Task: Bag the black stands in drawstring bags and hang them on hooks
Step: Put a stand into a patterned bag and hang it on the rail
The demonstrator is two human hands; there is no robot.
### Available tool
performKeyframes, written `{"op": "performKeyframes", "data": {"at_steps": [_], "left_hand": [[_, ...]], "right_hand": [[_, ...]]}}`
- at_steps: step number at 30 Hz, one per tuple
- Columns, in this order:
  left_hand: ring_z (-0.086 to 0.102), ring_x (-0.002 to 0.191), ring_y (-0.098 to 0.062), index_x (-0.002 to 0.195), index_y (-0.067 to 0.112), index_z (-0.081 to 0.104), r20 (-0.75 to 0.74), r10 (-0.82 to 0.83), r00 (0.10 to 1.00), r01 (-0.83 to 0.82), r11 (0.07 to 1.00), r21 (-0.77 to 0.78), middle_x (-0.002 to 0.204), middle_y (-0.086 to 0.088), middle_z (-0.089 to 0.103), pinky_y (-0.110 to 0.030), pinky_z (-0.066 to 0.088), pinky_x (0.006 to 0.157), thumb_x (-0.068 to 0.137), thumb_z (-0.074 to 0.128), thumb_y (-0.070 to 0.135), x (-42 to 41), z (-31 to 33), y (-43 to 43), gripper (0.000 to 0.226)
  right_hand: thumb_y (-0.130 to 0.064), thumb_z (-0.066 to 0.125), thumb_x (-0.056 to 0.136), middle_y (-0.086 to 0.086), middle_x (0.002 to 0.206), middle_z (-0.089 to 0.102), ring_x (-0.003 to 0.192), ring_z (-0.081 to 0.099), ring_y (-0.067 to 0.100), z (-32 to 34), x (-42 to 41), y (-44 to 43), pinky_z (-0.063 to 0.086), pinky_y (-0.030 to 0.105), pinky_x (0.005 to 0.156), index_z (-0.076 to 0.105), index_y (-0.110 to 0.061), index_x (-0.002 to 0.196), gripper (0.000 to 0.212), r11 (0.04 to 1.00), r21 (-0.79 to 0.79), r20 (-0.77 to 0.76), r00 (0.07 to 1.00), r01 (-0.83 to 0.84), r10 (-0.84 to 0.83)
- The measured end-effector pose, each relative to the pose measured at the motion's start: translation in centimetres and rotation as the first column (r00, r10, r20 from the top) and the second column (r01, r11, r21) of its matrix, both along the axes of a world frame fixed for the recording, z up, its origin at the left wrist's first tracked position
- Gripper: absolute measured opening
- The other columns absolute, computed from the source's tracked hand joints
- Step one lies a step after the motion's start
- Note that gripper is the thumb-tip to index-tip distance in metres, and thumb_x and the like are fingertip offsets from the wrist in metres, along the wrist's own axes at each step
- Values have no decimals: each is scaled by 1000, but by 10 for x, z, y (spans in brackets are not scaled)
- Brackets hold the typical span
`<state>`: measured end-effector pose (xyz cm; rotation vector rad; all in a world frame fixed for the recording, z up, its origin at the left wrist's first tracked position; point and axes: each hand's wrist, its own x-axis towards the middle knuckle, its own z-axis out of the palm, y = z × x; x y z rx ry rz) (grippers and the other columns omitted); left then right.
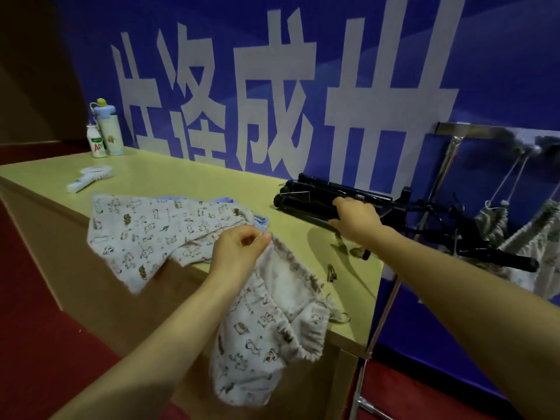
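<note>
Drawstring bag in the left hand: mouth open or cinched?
Open: the left hand pinches the rim of the bag; pale inside shows.

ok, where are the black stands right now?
Head view, right of centre: black stands lie at the far right end of the table against the blue banner, gripped by the right hand.

Folded black stands (pixel 303 197) lie flat on the table (pixel 212 180); a printed drawstring bag (pixel 272 322) droops, mouth seemingly open.
</note>
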<state>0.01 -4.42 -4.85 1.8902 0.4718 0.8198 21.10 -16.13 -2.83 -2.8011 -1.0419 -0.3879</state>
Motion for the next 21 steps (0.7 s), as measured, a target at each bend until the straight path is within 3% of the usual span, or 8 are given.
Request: {"op": "performKeyframes", "data": {"at_steps": [4,10,15,18,21], "left_hand": [[47,65,-17,65,4,59,-4,-16,1000,16,1000,-24,63,-6,48,-30,38,67,89,61,24,12,-9,8,31],[45,63,-15,58,12,57,-8,-1,1000,1,999,-48,59,0,46,-31,39,67,88,61,23,21,-14,16,32],[41,56,-10,52,20,50,-31,-12,999,9,996,-85,45,12,42,-29,39,67,89,60,22,22,-15,17,39],[41,60,-15,56,10,54,1,-18,1000,18,992,-125,55,2,44,-31,37,66,90,60,22,18,-13,21,36],[51,72,-19,72,-3,65,25,39,999,-34,984,-176,72,-12,56,-29,43,70,89,61,21,12,-9,25,30]], "right_hand": [[-25,55,93,11,112,57,101,54,29,-15,17,13,45,40,84,51,-11,120,31,999,-42,36,999,16,-14],[-12,58,89,12,116,56,108,51,30,-24,32,22,43,40,90,51,-10,120,32,990,-76,44,993,115,-112],[-6,59,86,11,111,56,102,51,27,-28,31,20,43,35,85,54,-9,114,29,993,-48,109,988,112,-107],[-6,60,87,10,109,57,98,51,26,-23,25,16,41,33,80,53,-10,110,25,997,14,181,981,73,-75],[-7,57,89,10,113,57,100,50,27,-14,13,8,41,34,82,51,-10,118,30,995,103,252,967,2,-28]]}}
